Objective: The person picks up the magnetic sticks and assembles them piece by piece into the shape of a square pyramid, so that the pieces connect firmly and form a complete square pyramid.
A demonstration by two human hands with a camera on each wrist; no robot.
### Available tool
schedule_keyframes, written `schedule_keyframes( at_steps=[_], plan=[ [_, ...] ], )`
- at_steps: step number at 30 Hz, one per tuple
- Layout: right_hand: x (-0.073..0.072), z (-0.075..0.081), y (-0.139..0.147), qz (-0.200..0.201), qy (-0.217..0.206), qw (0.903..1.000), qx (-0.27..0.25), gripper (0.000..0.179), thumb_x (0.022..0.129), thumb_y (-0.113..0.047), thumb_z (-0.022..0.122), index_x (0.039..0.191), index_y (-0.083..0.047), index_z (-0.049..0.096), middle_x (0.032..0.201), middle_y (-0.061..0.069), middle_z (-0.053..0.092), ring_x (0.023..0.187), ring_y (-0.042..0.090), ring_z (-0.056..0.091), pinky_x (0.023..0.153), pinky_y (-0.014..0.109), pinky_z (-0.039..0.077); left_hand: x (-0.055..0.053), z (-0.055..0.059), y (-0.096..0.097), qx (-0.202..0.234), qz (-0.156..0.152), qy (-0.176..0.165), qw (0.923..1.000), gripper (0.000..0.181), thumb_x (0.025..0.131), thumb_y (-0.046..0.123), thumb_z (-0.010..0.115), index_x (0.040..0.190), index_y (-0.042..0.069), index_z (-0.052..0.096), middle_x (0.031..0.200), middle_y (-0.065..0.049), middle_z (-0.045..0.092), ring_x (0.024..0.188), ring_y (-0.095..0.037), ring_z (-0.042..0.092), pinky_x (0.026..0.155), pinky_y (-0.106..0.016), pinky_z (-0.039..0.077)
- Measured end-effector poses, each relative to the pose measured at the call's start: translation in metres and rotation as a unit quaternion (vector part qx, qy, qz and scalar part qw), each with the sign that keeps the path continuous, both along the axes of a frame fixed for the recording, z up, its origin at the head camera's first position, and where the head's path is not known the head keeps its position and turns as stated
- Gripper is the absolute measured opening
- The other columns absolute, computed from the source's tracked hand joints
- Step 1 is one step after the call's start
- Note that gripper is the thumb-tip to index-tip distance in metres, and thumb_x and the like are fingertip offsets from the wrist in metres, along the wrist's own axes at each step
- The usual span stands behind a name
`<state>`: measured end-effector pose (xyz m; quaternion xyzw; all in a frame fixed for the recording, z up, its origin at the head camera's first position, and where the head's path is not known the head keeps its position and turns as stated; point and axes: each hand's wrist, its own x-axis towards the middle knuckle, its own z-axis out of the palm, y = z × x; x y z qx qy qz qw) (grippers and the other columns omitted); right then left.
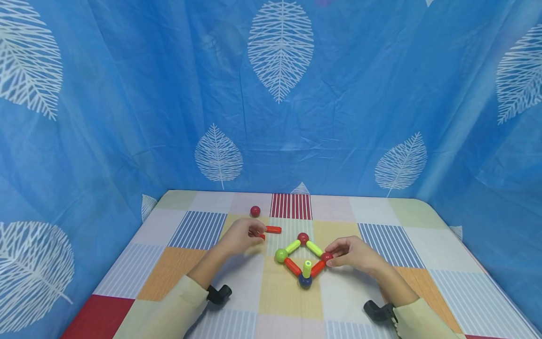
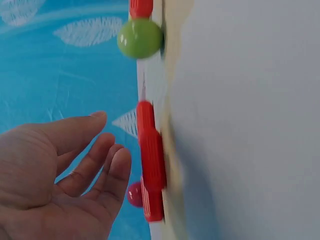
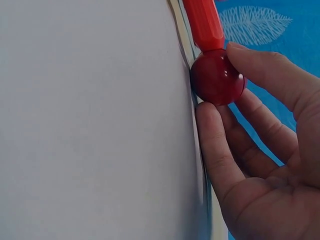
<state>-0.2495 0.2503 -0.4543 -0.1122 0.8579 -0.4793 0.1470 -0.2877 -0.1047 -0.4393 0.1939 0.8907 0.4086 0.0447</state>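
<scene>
A diamond-shaped frame of rods and balls lies on the table. Its corners are a red ball (image 1: pixel 302 238) at the back, a green ball (image 1: pixel 281 255) on the left, a dark blue ball (image 1: pixel 305 281) in front and another red ball (image 1: pixel 326 257) on the right. My right hand (image 1: pixel 353 254) pinches that right-hand ball between thumb and fingers. A yellow-green rod (image 1: pixel 307 268) stands up from the blue ball. My left hand (image 1: pixel 242 235), fingers loosely bent, hovers beside two loose red rods (image 2: pixel 152 160); in the left wrist view a gap separates it from them.
A loose red ball (image 1: pixel 255 211) lies behind my left hand. The table wears a patchwork-patterned cloth (image 1: pixel 203 230). Blue curtains with white leaf prints (image 1: pixel 338 94) hang at the back and both sides.
</scene>
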Motion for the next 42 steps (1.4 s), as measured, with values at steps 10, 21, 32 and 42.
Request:
schedule_keyframes(
  at_steps=[10, 21, 32, 42],
  plan=[
    [0.000, 0.001, 0.000, 0.003, 0.000, 1.0000, -0.008, 0.033, 0.081, -0.011, 0.086, 0.110, -0.001, 0.074, 0.104, 0.009, 0.074, 0.092, 0.020, 0.065, 0.077, 0.026, 0.057, -0.011, -0.008, -0.010, -0.006, 0.020, 0.006, 0.9998, 0.025, 0.087, 0.005, 0.080, 0.110, 0.009, 0.076, 0.107, -0.006, 0.073, 0.095, -0.018, 0.065, 0.089, -0.036, 0.059],
    [0.000, 0.001, 0.000, 0.002, -0.005, 1.0000, -0.008, 0.033, 0.081, -0.011, 0.086, 0.110, -0.001, 0.074, 0.104, 0.009, 0.074, 0.092, 0.019, 0.065, 0.078, 0.026, 0.057, -0.017, -0.015, -0.010, -0.033, 0.016, -0.017, 0.9992, 0.024, 0.085, 0.006, 0.082, 0.107, 0.013, 0.076, 0.102, 0.001, 0.072, 0.094, -0.014, 0.064, 0.089, -0.035, 0.058],
    [-0.001, 0.000, 0.000, 0.002, -0.007, 0.9999, -0.008, 0.032, 0.082, -0.010, 0.085, 0.110, -0.001, 0.073, 0.105, 0.010, 0.075, 0.092, 0.019, 0.065, 0.077, 0.025, 0.057, -0.020, -0.017, -0.008, -0.062, 0.002, -0.018, 0.9979, 0.026, 0.085, 0.003, 0.081, 0.108, 0.013, 0.076, 0.099, 0.001, 0.070, 0.089, -0.015, 0.059, 0.083, -0.032, 0.056],
    [-0.003, -0.001, 0.001, 0.008, -0.004, 0.9999, -0.006, 0.033, 0.082, -0.012, 0.086, 0.110, -0.002, 0.074, 0.105, 0.009, 0.075, 0.092, 0.019, 0.065, 0.078, 0.026, 0.057, -0.022, -0.018, -0.006, -0.084, 0.000, -0.032, 0.9960, 0.028, 0.086, 0.003, 0.079, 0.112, 0.013, 0.076, 0.098, 0.002, 0.067, 0.088, -0.016, 0.056, 0.081, -0.031, 0.054]
  ],
)
